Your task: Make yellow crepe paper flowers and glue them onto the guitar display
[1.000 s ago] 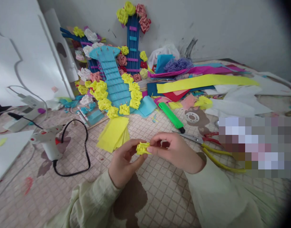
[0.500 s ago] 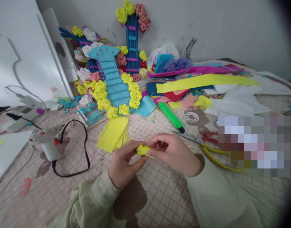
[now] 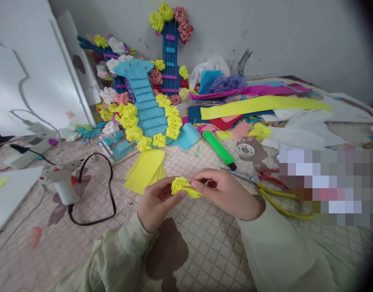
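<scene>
A yellow paper flower (image 3: pixel 181 185) is held between both hands above the tabletop. My left hand (image 3: pixel 157 202) pinches its left side between thumb and fingers. At its right, my right hand (image 3: pixel 224 190) grips the strip end of the same flower with thumb and forefinger. Yellow paper sheets (image 3: pixel 145 170) lie just behind my left hand. Farther back, a light blue paper guitar (image 3: pixel 146 101) leans upright, edged with yellow paper flowers (image 3: pixel 134 133).
On the left are a glue gun (image 3: pixel 62 184) with a looping black cable and a power strip (image 3: pixel 30 152). A green cutter (image 3: pixel 219 150), a white tape ring (image 3: pixel 245 150), scissors (image 3: pixel 245 176) and yellow-handled pliers (image 3: pixel 284 209) lie behind and right of my right hand.
The flower has turned and shifted slightly left, and more of its yellow strip shows toward my right hand. Both hands keep their hold, with the fingers slightly moved.
</scene>
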Demonstrator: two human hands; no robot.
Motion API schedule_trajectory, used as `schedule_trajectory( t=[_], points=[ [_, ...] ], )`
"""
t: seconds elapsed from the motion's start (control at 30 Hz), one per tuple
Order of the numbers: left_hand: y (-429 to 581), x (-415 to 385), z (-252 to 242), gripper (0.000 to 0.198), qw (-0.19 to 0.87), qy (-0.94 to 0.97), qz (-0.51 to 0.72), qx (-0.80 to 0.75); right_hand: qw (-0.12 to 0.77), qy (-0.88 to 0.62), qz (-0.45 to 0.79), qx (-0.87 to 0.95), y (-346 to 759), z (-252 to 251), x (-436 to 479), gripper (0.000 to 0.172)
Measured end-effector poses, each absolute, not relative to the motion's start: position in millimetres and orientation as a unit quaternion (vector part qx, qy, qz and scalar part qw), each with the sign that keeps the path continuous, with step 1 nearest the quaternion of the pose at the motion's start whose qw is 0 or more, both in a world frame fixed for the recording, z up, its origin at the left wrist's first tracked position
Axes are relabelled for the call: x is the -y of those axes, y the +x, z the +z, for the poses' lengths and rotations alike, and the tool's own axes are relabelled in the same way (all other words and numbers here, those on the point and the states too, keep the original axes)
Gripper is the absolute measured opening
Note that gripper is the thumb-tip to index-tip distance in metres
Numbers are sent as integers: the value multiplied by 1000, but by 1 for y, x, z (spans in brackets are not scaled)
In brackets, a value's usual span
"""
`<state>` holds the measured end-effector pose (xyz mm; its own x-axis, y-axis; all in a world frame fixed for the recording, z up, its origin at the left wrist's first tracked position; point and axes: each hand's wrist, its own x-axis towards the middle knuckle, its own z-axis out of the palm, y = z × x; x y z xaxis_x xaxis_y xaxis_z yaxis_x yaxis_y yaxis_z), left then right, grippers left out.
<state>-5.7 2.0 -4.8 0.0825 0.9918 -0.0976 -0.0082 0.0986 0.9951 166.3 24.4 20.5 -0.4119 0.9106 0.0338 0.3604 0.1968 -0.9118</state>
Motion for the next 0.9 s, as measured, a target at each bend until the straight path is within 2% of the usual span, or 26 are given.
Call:
schedule_trajectory(
  t=[0.3, 0.9],
  points=[
    [-7, -3, -4, 22, 546, 501, 456, -493, 314, -457, 463, 692, 166, 21, -24, 5],
    [-8, -3, -4, 21, 541, 505, 445, -505, 309, -444, 433, 721, 166, 22, -21, 7]
  ],
)
